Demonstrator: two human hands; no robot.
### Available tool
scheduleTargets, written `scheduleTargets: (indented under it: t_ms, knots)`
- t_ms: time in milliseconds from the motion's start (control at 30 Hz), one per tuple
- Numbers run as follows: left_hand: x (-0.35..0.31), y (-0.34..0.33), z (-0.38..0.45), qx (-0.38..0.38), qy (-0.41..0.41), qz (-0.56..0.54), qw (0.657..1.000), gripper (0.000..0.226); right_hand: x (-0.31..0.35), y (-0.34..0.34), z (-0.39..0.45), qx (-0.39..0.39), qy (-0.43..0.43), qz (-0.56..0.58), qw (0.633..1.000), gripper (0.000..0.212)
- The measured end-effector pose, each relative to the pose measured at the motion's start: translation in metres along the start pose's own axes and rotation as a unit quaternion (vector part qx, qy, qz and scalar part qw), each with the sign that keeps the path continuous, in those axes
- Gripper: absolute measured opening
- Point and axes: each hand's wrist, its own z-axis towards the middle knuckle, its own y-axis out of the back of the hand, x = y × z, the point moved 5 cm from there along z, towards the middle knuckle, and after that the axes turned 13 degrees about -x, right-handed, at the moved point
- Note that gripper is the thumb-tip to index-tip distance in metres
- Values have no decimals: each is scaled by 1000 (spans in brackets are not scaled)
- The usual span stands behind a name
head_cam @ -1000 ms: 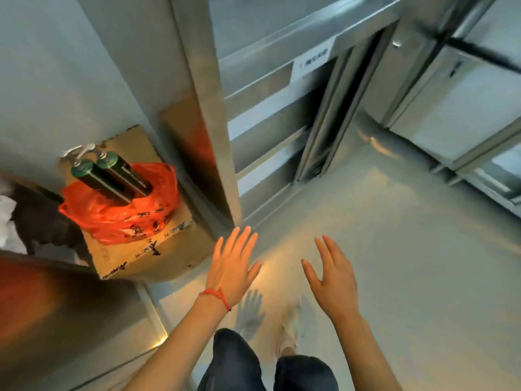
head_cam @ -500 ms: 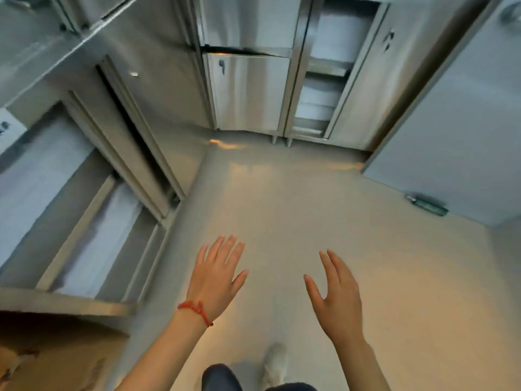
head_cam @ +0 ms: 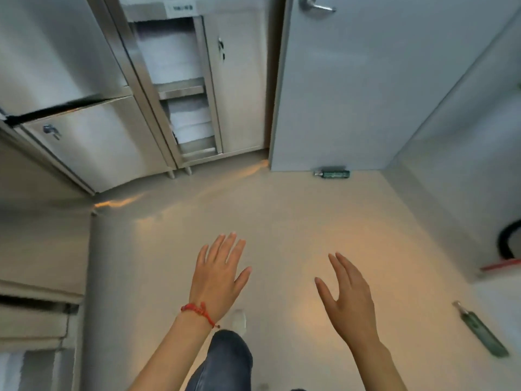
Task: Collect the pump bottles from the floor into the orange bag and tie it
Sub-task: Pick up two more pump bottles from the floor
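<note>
Two dark green pump bottles lie on the pale floor. One pump bottle [head_cam: 332,173] rests on its side against the foot of the grey door, far ahead. The other pump bottle [head_cam: 482,331] lies near the right wall, to the right of my right hand. My left hand [head_cam: 219,275], with a red string on the wrist, hovers flat and empty with its fingers spread. My right hand [head_cam: 347,297] is also open and empty beside it. The orange bag is out of view.
Steel cabinets [head_cam: 93,142] and an open shelf unit [head_cam: 183,108] line the left and far side. A grey door [head_cam: 346,88] with a lever handle stands ahead. A black hose [head_cam: 506,244] and a red strip [head_cam: 501,265] sit at the right wall. My leg [head_cam: 225,359] is below.
My view has swung right, away from the orange bag with two bottles on the cardboard box. The bottle by the door is now central and a second one appears at the right. Both hands stay open.
</note>
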Motion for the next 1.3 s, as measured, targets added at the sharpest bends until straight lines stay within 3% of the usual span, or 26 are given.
scheduleTargets:
  t_ms: [267, 467, 733, 967, 1167, 1300]
  knots:
    - [-1, -33, 132, 45, -74, -19, 996, 55, -17, -12, 87, -43, -92, -25, 994, 51]
    - [-38, -67, 211, 70, -113, -37, 990, 57, -54, -6, 145, -55, -128, -51, 989, 51]
    - [-129, -133, 317, 85, -114, -38, 989, 54, -143, 13, 266, -48, -111, -56, 991, 51]
    - [-206, -161, 404, 93, -85, -55, 990, 67, -203, 44, 377, -7, -75, -64, 995, 51]
    - [-232, -201, 488, 108, -67, -32, 991, 59, -235, 34, 479, 10, -62, -49, 997, 52]
    - [-238, -235, 555, 109, -51, -40, 992, 67, -257, 16, 556, 25, -48, -56, 997, 53]
